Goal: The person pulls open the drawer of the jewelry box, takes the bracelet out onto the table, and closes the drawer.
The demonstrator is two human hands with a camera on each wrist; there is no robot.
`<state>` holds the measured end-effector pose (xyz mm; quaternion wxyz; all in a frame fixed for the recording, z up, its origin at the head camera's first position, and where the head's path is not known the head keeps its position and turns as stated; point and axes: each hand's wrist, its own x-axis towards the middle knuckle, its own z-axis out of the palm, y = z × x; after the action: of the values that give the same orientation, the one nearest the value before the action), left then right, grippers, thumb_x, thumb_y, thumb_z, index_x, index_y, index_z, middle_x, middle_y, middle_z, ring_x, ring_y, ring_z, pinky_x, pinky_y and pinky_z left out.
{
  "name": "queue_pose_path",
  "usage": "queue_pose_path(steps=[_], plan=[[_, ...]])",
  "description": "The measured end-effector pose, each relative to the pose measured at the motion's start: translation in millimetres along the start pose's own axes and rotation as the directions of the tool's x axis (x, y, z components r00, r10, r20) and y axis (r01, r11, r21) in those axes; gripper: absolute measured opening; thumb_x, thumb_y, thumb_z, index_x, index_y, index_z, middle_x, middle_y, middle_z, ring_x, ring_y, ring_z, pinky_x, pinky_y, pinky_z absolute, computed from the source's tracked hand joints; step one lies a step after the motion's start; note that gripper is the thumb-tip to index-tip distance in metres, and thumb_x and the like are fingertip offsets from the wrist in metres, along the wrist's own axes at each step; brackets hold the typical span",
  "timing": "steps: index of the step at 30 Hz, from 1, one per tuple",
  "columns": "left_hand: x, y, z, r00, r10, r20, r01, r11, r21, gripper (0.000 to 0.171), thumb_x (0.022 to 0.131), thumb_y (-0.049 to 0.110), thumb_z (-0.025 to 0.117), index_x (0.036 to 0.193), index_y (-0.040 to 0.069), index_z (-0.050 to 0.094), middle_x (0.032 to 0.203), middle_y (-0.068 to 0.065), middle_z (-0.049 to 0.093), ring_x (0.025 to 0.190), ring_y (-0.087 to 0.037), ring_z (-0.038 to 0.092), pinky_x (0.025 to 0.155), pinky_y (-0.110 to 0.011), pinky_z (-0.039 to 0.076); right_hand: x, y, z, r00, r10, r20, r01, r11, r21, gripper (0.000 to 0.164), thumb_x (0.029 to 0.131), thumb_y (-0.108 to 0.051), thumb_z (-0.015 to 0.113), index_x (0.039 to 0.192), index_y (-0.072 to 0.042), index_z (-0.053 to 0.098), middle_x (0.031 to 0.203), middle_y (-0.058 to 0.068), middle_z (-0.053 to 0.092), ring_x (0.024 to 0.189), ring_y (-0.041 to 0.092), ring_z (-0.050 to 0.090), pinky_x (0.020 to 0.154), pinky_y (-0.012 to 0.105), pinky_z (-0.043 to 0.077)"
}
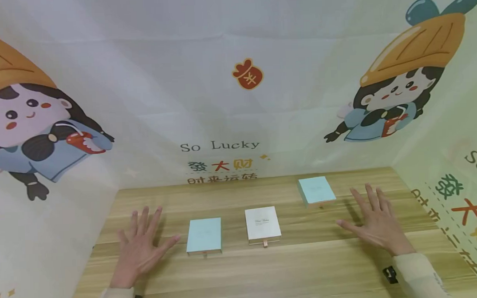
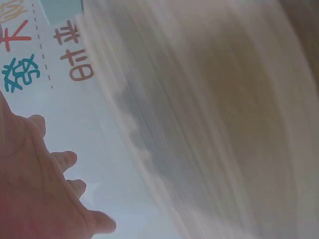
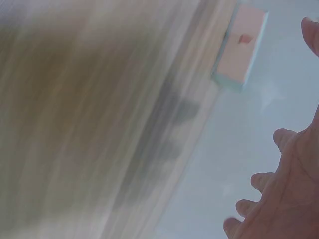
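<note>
Three small flat boxes with pull tabs lie on the wood-grain tabletop. A light blue box (image 1: 204, 236) is nearest my left hand (image 1: 140, 246), just right of its thumb. In the middle sits a white box (image 1: 262, 224) with small print on its lid. Farther back, another light blue box (image 1: 317, 190) lies to the left of my right hand (image 1: 375, 225); its pink drawer end (image 3: 241, 45) shows in the right wrist view. Both hands are spread with straight fingers, apart from the boxes and holding nothing. Shadows fall on the table beside them.
The wooden table (image 1: 244, 277) meets a pale printed cloth backdrop (image 1: 159, 81) at the back and both sides. Cartoon figures and lettering decorate the cloth. A dark wrist device (image 1: 390, 275) shows by the right sleeve (image 1: 420, 274).
</note>
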<state>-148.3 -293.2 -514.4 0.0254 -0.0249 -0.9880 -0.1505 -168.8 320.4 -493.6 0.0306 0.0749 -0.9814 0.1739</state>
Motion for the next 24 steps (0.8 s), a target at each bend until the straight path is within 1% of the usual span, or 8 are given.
queue_pose_path(steps=[2, 6, 8, 11, 13, 16, 21, 24], plan=[[0.7, 1.8, 0.9, 1.000, 0.010, 0.005, -0.010, 0.999, -0.033, 0.098, 0.094, 0.072, 0.052, 0.166, 0.031, 0.000, 0.173, -0.017, -0.003, 0.157, -0.046, -0.011, 0.111, -0.085, 0.000, 2, -7, 0, 1.000, -0.009, 0.003, 0.009, 1.000, 0.007, 0.101, 0.090, -0.065, 0.064, 0.166, -0.018, 0.015, 0.171, 0.026, -0.005, 0.153, 0.059, 0.000, 0.113, 0.082, 0.015], [2.8, 5.4, 2.5, 0.999, 0.035, 0.006, -0.034, 0.994, -0.106, 0.096, 0.096, 0.067, 0.054, 0.166, 0.028, 0.001, 0.173, -0.018, -0.001, 0.157, -0.048, -0.005, 0.114, -0.083, 0.005, 7, -25, 1, 1.000, -0.021, -0.007, 0.021, 0.999, 0.034, 0.099, 0.091, -0.064, 0.064, 0.165, -0.018, 0.017, 0.172, 0.022, -0.005, 0.154, 0.056, 0.004, 0.101, 0.084, 0.031], [4.3, 7.3, 2.9, 0.999, 0.045, 0.001, -0.045, 0.989, -0.140, 0.095, 0.097, 0.065, 0.055, 0.166, 0.027, 0.001, 0.173, -0.018, 0.001, 0.157, -0.050, 0.000, 0.115, -0.081, 0.007, 9, -34, 2, 0.999, -0.039, -0.025, 0.041, 0.998, 0.058, 0.097, 0.091, -0.062, 0.065, 0.165, -0.018, 0.020, 0.172, 0.022, -0.002, 0.154, 0.056, 0.006, 0.100, 0.084, 0.033], [5.7, 11.1, 3.5, 0.999, 0.054, 0.005, -0.052, 0.978, -0.200, 0.093, 0.099, 0.061, 0.055, 0.166, 0.025, 0.001, 0.172, -0.018, 0.004, 0.156, -0.051, 0.005, 0.116, -0.080, 0.011, 11, -48, 6, 0.995, -0.082, -0.048, 0.087, 0.992, 0.092, 0.096, 0.091, -0.058, 0.069, 0.164, -0.018, 0.022, 0.172, 0.023, 0.003, 0.153, 0.057, 0.010, 0.102, 0.084, 0.032], [6.2, 14.1, 4.2, 0.998, 0.053, 0.016, -0.047, 0.967, -0.250, 0.092, 0.100, 0.059, 0.054, 0.166, 0.025, 0.000, 0.172, -0.018, 0.005, 0.156, -0.050, 0.006, 0.115, -0.079, 0.012, 12, -58, 10, 0.992, -0.110, -0.058, 0.116, 0.986, 0.116, 0.096, 0.090, -0.056, 0.071, 0.164, -0.019, 0.022, 0.172, 0.022, 0.006, 0.152, 0.058, 0.013, 0.103, 0.083, 0.032], [7.1, 18.2, 5.3, 0.998, 0.051, 0.032, -0.038, 0.946, -0.323, 0.090, 0.102, 0.057, 0.053, 0.166, 0.023, 0.001, 0.172, -0.021, 0.005, 0.156, -0.051, 0.008, 0.114, -0.080, 0.016, 12, -70, 15, 0.989, -0.133, -0.067, 0.142, 0.978, 0.151, 0.096, 0.089, -0.055, 0.073, 0.164, -0.021, 0.023, 0.172, 0.019, 0.008, 0.151, 0.058, 0.018, 0.101, 0.081, 0.037], [9.3, 21.0, 9.4, 0.999, 0.049, 0.008, -0.041, 0.914, -0.402, 0.086, 0.103, 0.053, 0.054, 0.166, 0.014, 0.009, 0.169, -0.027, 0.013, 0.153, -0.053, 0.016, 0.115, -0.077, 0.020, 14, -92, 22, 0.986, -0.155, -0.056, 0.164, 0.960, 0.228, 0.096, 0.089, -0.054, 0.074, 0.164, -0.021, 0.024, 0.173, 0.014, 0.010, 0.151, 0.053, 0.023, 0.103, 0.077, 0.039], [10.0, 22.0, 13.1, 0.999, 0.046, -0.005, -0.043, 0.896, -0.442, 0.082, 0.104, 0.050, 0.053, 0.165, 0.010, 0.015, 0.167, -0.027, 0.021, 0.151, -0.053, 0.022, 0.116, -0.075, 0.022, 14, -106, 27, 0.982, -0.180, -0.057, 0.189, 0.944, 0.271, 0.094, 0.090, -0.049, 0.076, 0.163, -0.019, 0.026, 0.172, 0.015, 0.012, 0.150, 0.052, 0.029, 0.105, 0.074, 0.040]])
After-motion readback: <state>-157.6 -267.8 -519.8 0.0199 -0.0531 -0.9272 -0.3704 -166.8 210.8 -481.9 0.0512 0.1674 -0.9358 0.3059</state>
